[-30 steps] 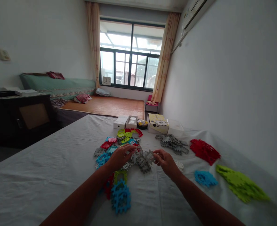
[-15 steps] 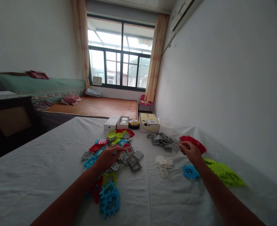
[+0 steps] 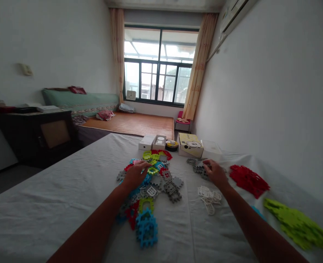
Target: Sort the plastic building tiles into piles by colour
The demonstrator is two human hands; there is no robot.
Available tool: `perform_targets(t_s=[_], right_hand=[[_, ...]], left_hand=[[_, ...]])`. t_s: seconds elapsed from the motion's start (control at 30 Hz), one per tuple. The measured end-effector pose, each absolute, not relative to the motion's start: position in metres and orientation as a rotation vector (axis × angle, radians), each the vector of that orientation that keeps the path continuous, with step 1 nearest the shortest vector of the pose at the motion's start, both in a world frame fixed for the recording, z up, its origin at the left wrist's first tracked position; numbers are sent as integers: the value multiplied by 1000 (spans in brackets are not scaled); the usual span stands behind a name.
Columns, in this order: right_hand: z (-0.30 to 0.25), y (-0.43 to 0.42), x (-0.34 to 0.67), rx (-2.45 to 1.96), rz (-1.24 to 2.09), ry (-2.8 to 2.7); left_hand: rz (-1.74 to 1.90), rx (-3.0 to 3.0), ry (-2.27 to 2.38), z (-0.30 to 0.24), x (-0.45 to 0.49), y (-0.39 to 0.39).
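Observation:
My left hand [image 3: 136, 174] reaches over a mixed pile of toothed plastic building pieces. Its fingers are drawn together beside a lime-green ring piece [image 3: 152, 170]; whether they grip it is unclear. At the grey heap [image 3: 192, 164], my right hand [image 3: 216, 174] is closed, with a light grey toothed piece [image 3: 201, 164] at its fingertips. In the left pile, a blue frame piece [image 3: 147, 230] lies nearest me, and dark grey pieces [image 3: 172, 190] lie on the right side. White lattice pieces [image 3: 209, 197] are grouped in front of my right hand.
Red pieces [image 3: 249, 179] and lime-green pieces [image 3: 298, 223] form heaps at the right. Blue pieces [image 3: 258, 212] are mostly hidden behind my right forearm. A yellow box [image 3: 190, 145], white boxes [image 3: 146, 142] and a round tin [image 3: 171, 145] line the cloth's back edge.
The view has swung left, so the table's things sit farther right. My right hand has moved left, over the grey heap. My left hand has drawn back a little, uncovering the red-and-grey piece.

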State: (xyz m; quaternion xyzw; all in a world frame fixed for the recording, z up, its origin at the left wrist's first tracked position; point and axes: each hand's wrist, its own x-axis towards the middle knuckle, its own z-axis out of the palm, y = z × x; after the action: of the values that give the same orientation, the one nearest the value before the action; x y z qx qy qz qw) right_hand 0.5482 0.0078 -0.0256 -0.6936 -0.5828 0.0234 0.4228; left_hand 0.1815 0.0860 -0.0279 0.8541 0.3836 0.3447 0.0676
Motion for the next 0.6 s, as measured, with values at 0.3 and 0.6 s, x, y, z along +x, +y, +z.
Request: perform_targets(t_s=[0.3, 0.6], right_hand=[[-44, -17, 417, -1526, 128, -2094], [-48, -21, 408, -1564, -74, -2124]], left_hand=[[740, 2862, 812, -41, 194, 68], [760, 2927, 915, -36, 198, 68]])
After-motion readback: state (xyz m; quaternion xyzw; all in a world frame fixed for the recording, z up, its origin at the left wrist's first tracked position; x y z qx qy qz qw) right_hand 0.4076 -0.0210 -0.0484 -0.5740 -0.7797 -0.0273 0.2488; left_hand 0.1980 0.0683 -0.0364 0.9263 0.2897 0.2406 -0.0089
